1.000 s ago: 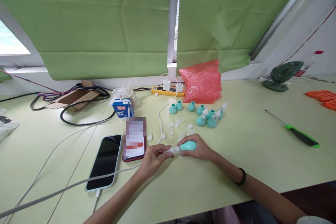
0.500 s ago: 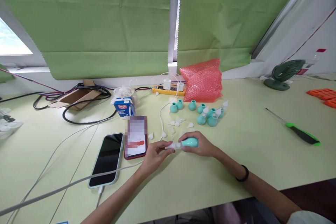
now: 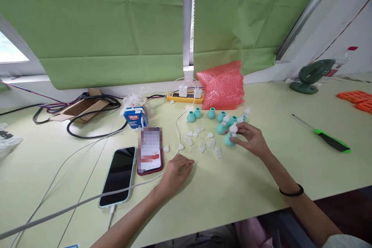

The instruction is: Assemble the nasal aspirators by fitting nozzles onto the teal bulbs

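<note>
My right hand (image 3: 250,138) pinches a squeeze bulb (image 3: 229,140), teal and round, near its white pointed nozzle (image 3: 233,129). It stands upright on the table at the front of a cluster of similar bulbs, several with white nozzles fitted. My left hand (image 3: 177,172) rests on the table, fingers curled and thumb close to the index finger, with nothing visible in it. Between the hands and the bulbs lie loose white nozzle tips (image 3: 210,135) and clear plastic pieces (image 3: 217,152). Open-necked teal bulbs (image 3: 211,113) stand farther back.
Left of my hands are a red-cased phone (image 3: 150,151), a dark-screened phone (image 3: 118,176) and a blue drink carton (image 3: 136,117). A yellow power strip (image 3: 174,97) and pink bubble wrap (image 3: 223,89) lie behind. A screwdriver (image 3: 331,140) and green fan (image 3: 314,77) are right.
My right hand has moved right and away from me, bringing the bulb with its nozzle to the cluster. My left hand has let go of the nozzle and stays on the table.
</note>
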A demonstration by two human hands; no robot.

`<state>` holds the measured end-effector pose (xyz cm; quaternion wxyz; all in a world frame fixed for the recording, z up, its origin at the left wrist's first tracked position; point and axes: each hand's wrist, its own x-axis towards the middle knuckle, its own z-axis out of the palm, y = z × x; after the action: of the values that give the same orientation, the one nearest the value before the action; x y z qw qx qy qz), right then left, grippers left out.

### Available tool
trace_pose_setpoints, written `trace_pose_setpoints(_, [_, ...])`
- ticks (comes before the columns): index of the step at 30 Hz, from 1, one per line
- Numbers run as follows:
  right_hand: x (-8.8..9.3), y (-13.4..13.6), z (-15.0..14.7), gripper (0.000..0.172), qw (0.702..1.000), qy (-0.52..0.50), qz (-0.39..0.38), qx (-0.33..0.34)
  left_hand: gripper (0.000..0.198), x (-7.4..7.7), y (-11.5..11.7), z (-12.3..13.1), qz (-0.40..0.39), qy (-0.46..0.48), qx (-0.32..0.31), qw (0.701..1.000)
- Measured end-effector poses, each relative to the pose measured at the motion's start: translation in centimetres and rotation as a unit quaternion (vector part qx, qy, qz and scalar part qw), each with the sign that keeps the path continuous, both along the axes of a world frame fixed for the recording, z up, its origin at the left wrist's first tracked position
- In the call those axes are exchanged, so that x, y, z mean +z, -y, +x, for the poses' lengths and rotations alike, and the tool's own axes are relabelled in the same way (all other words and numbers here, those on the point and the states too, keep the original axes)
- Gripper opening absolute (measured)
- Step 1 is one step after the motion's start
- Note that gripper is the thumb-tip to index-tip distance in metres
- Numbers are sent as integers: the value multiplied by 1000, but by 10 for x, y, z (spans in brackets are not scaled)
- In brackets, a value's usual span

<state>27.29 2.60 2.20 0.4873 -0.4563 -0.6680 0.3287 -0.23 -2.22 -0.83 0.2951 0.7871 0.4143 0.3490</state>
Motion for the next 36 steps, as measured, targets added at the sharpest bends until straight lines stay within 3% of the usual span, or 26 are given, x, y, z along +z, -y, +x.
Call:
trace_pose_setpoints(5, [-22, -11, 4, 37, 991, -26, -7, -133, 31, 8, 8, 4, 103, -151, -75, 980])
trace_pose_setpoints(10, [-33, -16, 2, 39, 983, 16, 16, -181, 33, 14, 18, 13, 133, -269, -113, 947])
trace_pose_setpoints(16, [-32, -12, -3, 46, 978, 41, 42, -199, 34, 8, 17, 15, 129, -273, -72, 951])
trace_pose_setpoints(22, [-29, -8, -7, 47, 973, 83, 70, -203, 35, 10, 21, 17, 139, -276, -94, 946])
trace_pose_setpoints(26, [-27, -8, -8, 49, 964, 128, 100, -211, 33, 8, 21, 17, 140, -272, -66, 950])
trace_pose_setpoints(29, [-24, -3, -8, 53, 942, 164, 165, -240, 31, 7, 19, 16, 138, -272, -27, 952])
trace_pose_setpoints(31, [-20, 4, -10, 50, 912, 194, 238, -271, 32, 7, 19, 16, 139, -272, -26, 952])
trace_pose_setpoints(33, [-17, 13, -16, 38, 886, 233, 312, -252, 34, 8, 20, 17, 147, -268, -52, 951])
trace_pose_setpoints(36, [-13, 21, -39, 22, 877, 336, 335, -73, 34, 7, 22, 17, 159, -263, -68, 949])
